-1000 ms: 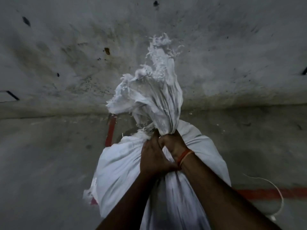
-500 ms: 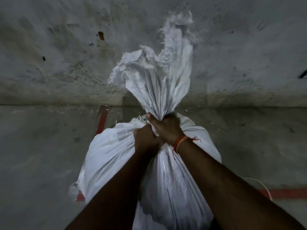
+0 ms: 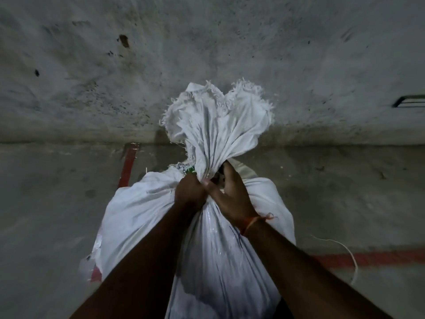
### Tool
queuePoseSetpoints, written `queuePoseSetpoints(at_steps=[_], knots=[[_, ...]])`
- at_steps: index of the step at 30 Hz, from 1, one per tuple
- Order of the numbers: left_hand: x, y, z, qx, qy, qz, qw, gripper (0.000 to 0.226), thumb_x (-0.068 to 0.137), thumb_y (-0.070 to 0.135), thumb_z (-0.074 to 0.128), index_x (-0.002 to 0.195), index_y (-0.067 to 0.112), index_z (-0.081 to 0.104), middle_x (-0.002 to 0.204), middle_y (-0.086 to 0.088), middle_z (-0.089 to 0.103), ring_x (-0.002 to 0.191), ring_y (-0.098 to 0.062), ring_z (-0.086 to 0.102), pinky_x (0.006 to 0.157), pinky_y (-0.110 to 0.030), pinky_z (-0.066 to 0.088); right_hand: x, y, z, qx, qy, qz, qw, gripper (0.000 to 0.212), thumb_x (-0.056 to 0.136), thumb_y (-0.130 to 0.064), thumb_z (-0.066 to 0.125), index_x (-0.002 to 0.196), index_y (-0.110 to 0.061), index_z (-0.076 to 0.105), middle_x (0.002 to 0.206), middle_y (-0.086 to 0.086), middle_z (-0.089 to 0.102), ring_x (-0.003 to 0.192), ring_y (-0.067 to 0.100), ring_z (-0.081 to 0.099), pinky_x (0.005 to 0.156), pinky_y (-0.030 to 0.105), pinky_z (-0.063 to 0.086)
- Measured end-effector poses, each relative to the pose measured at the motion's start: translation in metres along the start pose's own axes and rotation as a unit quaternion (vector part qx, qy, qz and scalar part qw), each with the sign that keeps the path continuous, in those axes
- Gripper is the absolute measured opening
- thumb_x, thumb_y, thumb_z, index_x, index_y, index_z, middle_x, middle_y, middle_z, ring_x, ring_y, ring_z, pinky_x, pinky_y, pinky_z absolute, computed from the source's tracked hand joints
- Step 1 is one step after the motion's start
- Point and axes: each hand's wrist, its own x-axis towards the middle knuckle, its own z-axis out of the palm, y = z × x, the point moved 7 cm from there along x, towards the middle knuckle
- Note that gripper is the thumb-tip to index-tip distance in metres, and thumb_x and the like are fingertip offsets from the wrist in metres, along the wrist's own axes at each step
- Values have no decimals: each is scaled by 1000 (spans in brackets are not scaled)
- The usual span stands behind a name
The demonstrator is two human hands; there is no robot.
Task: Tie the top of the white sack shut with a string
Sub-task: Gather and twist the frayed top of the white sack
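Both hands are gripping the gathered neck of the white sack (image 3: 142, 217).

I am watching the left hand (image 3: 189, 193) squeezing the bunched cloth in a fist, while the right hand (image 3: 230, 195) is loosening from its earlier full fist, thumb and fingers wrapping the neck. The frayed top is now drooping lower and fanning wider than half a second ago. The string (image 3: 345, 252) is lying on the floor (image 3: 57, 203) to the right, seemingly untouched.
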Motion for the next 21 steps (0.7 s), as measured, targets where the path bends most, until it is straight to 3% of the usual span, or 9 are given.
queuePoseSetpoints(at_steps=[4, 8, 12, 14, 17, 21], knots=[[-11, 1, -2, -37, 41, 10, 998, 81, 70, 64, 46, 122, 6, 67, 120, -19, 71, 115, -35, 65, 96, -47, 52, -6, -6, -14, -41, 10, -28, 999, 31, 90, -29, 66, 112, -9, 56, 108, 7, 66, 102, 20, 63, 89, 46, 51], [-33, 7, -1, -71, 81, 47, 993, 58, 77, 41, 53, 119, 5, 70, 118, -19, 73, 119, -35, 65, 102, -50, 49, -17, -14, -19, -66, 12, -46, 997, 28, 90, -24, 66, 113, -9, 58, 103, 6, 66, 96, 18, 64, 84, 43, 53], [-51, 5, -3, -12, 84, 58, 995, 49, 76, 40, 55, 111, 8, 67, 101, -10, 72, 105, -37, 68, 94, -41, 50, -20, -36, -10, -33, 67, -44, 996, 33, 90, -44, 61, 114, -21, 59, 100, -5, 71, 93, 1, 66, 80, 21, 54], [-63, 12, -3, 85, 101, 93, 987, 57, 78, 49, 51, 118, 11, 66, 106, -14, 72, 106, -39, 66, 94, -48, 48, -23, -43, -7, -39, 85, -36, 995, 36, 93, -52, 53, 105, -20, 64, 97, -3, 74, 90, -2, 66, 79, 21, 54], [-86, 19, 0, 149, 126, 113, 974, 72, 81, 59, 36, 132, 15, 61, 125, -14, 68, 119, -38, 59, 105, -54, 37, -30, -33, -5, -65, 56, 11, 996, 40, 98, -47, 49, 115, -16, 65, 109, 3, 74, 104, 15, 68, 87, 25, 52], [-104, 19, -5, 97, 120, 63, 986, 64, 80, 54, 58, 130, 14, 61, 123, -13, 66, 121, -34, 57, 103, -48, 39, -47, -28, -10, -3, 25, 61, 998, 48, 94, -51, 55, 127, -18, 59, 118, -2, 71, 110, 10, 65, 90, 22, 51]])
